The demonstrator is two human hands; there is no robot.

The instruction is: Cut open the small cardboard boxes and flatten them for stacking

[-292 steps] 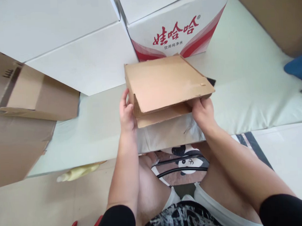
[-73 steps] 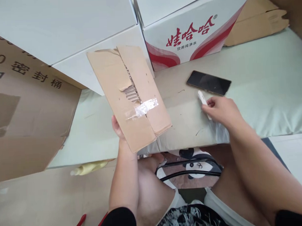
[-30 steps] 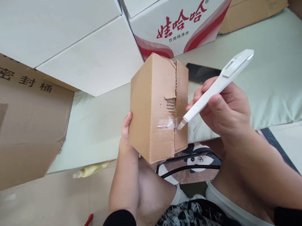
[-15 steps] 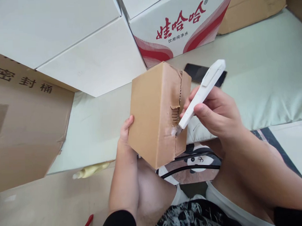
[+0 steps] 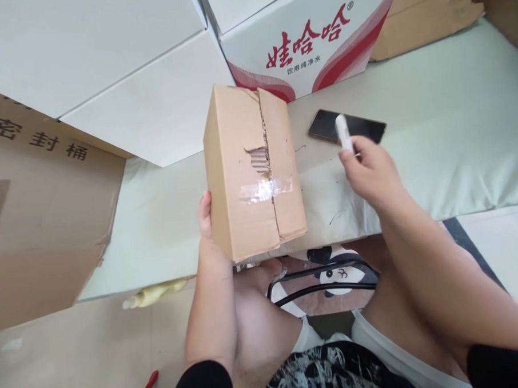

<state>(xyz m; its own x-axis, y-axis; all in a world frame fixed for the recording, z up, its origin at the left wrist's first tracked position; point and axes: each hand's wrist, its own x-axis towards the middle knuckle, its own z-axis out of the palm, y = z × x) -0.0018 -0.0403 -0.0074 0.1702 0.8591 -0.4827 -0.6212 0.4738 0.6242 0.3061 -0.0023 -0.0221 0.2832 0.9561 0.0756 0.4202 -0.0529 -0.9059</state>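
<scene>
A brown cardboard box (image 5: 247, 217) is tilted up over the pale green surface, with its taped side turned toward me. My left hand (image 5: 205, 215) grips the box by its left side; most of those fingers are hidden behind it. Clear tape (image 5: 263, 189) crosses the seam, which is cut along at least part of its length, and a torn patch above it bares corrugated ridges. To the right of the box, apart from it, my right hand (image 5: 369, 169) is closed around a white box cutter (image 5: 343, 132). I cannot make out its blade.
Behind the cutter lies a dark phone (image 5: 324, 125). A white and red carton (image 5: 334, 48) and plain white boxes (image 5: 160, 95) stand at the back. At left is a large brown carton (image 5: 49, 203). A yellow bottle (image 5: 156, 293) lies below the front edge.
The cutter has left the seam and moved right, turning more upright in my right hand. The box has shifted left and rotated, so its taped side now faces me more fully.
</scene>
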